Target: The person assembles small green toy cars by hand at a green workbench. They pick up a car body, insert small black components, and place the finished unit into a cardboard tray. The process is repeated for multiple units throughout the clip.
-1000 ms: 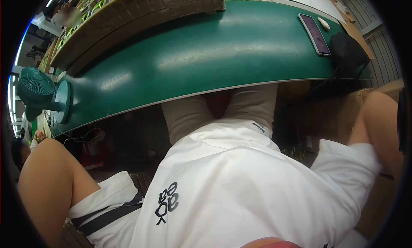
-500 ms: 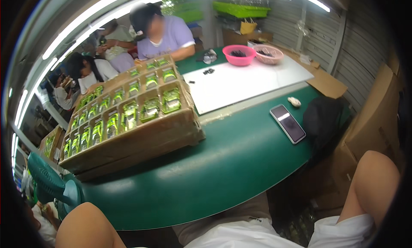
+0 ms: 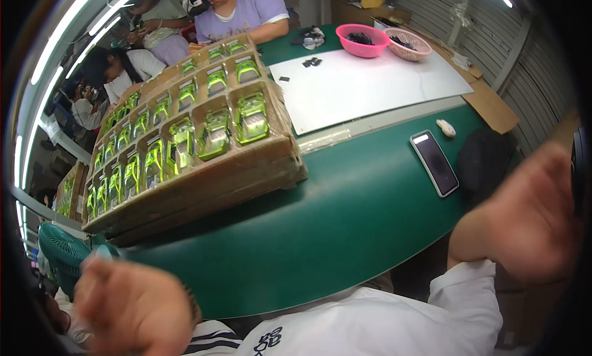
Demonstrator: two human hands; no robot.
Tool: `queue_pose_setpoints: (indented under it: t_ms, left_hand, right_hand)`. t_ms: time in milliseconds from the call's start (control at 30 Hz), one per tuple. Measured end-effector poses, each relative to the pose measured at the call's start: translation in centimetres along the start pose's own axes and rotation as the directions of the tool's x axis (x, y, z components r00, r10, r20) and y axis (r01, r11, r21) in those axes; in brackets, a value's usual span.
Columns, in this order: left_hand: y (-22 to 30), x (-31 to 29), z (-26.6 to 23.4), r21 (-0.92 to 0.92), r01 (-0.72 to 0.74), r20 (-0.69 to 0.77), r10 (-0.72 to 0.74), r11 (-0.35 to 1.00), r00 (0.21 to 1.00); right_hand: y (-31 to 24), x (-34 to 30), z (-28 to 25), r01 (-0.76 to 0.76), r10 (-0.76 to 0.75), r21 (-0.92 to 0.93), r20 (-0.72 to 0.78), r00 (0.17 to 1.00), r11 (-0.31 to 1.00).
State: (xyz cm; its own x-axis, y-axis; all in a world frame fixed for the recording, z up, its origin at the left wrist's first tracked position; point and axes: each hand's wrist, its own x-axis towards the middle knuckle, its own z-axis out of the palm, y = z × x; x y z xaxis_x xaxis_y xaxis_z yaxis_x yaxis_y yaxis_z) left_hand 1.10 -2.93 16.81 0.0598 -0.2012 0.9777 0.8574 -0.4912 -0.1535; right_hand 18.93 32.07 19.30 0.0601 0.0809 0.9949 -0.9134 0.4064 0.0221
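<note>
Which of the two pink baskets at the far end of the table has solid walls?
The left basket, deeper pink, has solid walls and holds dark small parts. The right basket is paler with mesh-like openwork walls.

Left hand (image 3: 132, 306) raised, blurred, right hand (image 3: 530, 217) raised, apparently empty

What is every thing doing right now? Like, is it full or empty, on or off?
Left hand: blurred, holds nothing.
Right hand: blurred, raised, holds nothing.
Cardboard tray: compartments filled with green toy cars.
Phone: flat, screen dark.
Pink basket: holds dark bits.
Green fan: cannot tell if running.
</note>
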Motion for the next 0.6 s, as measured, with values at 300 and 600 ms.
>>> queue_pose_setpoints:
  t_ms: [300,600]
  left_hand:
    - [-1.1,-14.5,-4.1,0.718,0.068,0.464,-0.549,0.693,0.695]
    - [-1.0,-12.9,-4.6,0.755,0.047,0.429,-0.546,0.655,0.720]
  right_hand:
    - [39.2,-20.7,11.2,-0.475,0.795,-0.739,0.133,0.592,0.477]
    - [48.2,-23.7,16.8,-0.133,0.906,-0.927,0.300,0.298,0.350]
